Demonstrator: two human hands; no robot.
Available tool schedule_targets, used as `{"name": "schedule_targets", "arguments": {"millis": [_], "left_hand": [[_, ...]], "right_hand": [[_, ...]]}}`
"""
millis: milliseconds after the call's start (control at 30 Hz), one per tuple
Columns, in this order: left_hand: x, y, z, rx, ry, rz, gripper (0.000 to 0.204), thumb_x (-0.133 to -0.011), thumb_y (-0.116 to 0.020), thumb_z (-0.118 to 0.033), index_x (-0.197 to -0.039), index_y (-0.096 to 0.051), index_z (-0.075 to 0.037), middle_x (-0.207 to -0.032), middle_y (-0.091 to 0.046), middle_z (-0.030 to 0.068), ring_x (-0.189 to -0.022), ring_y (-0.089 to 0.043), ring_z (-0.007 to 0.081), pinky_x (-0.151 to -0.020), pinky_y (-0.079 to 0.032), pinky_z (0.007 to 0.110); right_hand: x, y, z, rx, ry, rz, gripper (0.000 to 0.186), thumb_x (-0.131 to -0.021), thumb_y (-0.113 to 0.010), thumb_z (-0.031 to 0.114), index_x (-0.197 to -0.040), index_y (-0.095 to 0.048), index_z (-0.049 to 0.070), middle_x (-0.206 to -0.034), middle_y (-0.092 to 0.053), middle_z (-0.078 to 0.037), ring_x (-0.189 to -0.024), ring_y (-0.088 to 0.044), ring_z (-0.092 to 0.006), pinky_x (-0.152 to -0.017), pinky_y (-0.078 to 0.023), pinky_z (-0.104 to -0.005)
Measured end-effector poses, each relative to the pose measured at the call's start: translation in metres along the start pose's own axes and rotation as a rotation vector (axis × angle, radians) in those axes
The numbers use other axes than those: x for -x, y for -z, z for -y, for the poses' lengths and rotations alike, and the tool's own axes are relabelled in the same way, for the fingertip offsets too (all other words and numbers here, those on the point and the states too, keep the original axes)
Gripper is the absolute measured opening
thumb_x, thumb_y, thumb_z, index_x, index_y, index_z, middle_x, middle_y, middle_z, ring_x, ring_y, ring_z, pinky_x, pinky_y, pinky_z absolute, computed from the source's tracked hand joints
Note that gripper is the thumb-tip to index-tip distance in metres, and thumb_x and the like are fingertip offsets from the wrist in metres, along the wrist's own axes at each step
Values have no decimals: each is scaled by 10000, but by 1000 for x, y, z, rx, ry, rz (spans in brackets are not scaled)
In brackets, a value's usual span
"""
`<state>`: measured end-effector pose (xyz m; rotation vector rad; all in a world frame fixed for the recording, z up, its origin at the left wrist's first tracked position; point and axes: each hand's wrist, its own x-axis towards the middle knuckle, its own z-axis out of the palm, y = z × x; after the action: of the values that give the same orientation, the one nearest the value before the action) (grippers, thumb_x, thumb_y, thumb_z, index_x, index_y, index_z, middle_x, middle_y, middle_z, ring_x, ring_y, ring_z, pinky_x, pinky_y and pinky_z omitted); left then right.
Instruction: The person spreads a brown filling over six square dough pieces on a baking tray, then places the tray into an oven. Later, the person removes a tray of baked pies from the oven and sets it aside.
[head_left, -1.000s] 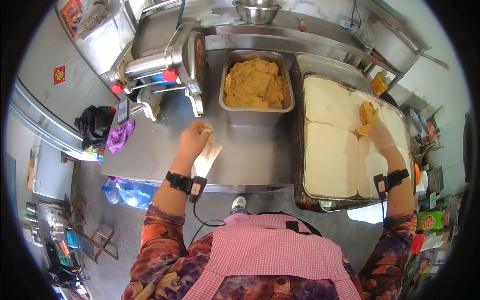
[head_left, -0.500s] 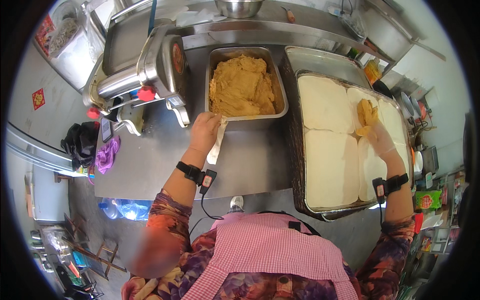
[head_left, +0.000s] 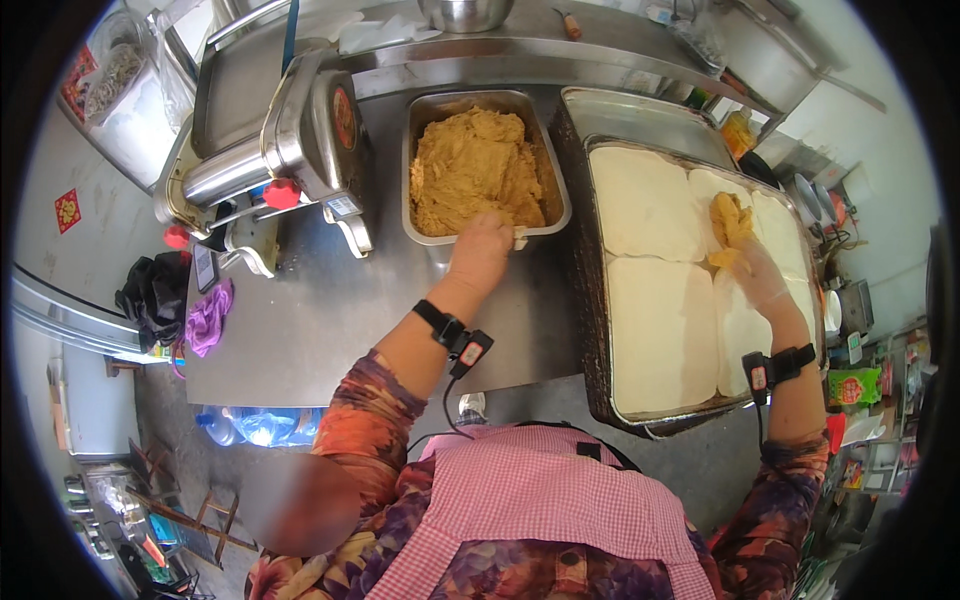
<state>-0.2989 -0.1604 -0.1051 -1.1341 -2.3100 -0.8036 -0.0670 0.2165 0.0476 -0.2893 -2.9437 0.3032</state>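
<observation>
My left hand [head_left: 481,246] is closed at the front rim of a deep steel pan [head_left: 558,190] filled with yellow-brown paste [head_left: 470,160]. Beside its fingers peeks the end of a pale strip [head_left: 519,241], mostly hidden, which I cannot identify more exactly. On the right, my right hand [head_left: 752,270], which looks covered in clear plastic, is curled on a soft lump of the same paste [head_left: 732,218], over a large dark-edged tray [head_left: 598,350] lined with pale, flat dough sheets [head_left: 660,330]. The underside of that hand is hidden.
A dough-roller machine [head_left: 250,165] with red knobs stands at the back left, near a phone [head_left: 205,268], a purple cloth [head_left: 208,318] and a black bundle [head_left: 150,300]. A steel bowl [head_left: 465,10] sits on the back shelf; another tray [head_left: 640,115] lies behind the dough tray.
My left hand has moved up and rightward from the tabletop to the pan's front rim, the pale strip going mostly out of sight. My right hand stays nearly in place on the paste.
</observation>
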Motion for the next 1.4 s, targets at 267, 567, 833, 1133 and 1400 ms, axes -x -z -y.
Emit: {"name": "schedule_targets", "arguments": {"millis": [267, 567, 833, 1133, 1400], "left_hand": [[-29, -11, -33, 629, 170, -103, 95, -785, -649, -39, -843, -722, -60, -840, -608, 118, -812, -596, 263, -732, -484, 371], [32, 77, -22, 1616, 563, -41, 189, -935, -584, -69, -1111, -642, -29, -1024, -669, 73, -917, -630, 173, -827, -519, 315], [74, 128, -49, 1742, 496, -144, 180, -907, -488, -4, -1045, -581, -71, -1084, -614, 76, -990, -600, 197, -844, -495, 341], [93, 147, -94, 1665, 500, -154, 201, -820, -442, 42, -948, -538, -82, -971, -594, 51, -830, -532, 126, -754, -453, 263], [85, 145, -115, 1738, 413, -133, 205, -839, -409, 69, -904, -503, -102, -861, -544, 38, -767, -527, 143, -684, -464, 276]], "right_hand": [[0, -1, -5, -79, 18, -16, 321, -922, -554, 183, -1181, -566, -7, -1207, -558, -207, -1169, -504, -359, -1008, -394, -384], [24, -1, 14, -90, 110, -120, 369, -937, -515, 176, -1259, -538, -4, -1272, -542, -224, -1195, -505, -358, -1012, -392, -379], [67, 27, 87, -274, -132, 28, 353, -888, -616, 153, -1203, -611, -5, -1120, -667, -173, -1053, -629, -278, -910, -482, -350], [87, -2, 192, -992, 317, 281, 605, -836, -715, 132, -1374, -460, 25, -1332, -549, -117, -1227, -520, -196, -1042, -414, -367], [89, -59, 267, -1367, 132, 826, 730, -739, -756, 102, -1383, -427, -5, -1267, -572, -104, -1184, -539, -175, -1020, -410, -321]]}}
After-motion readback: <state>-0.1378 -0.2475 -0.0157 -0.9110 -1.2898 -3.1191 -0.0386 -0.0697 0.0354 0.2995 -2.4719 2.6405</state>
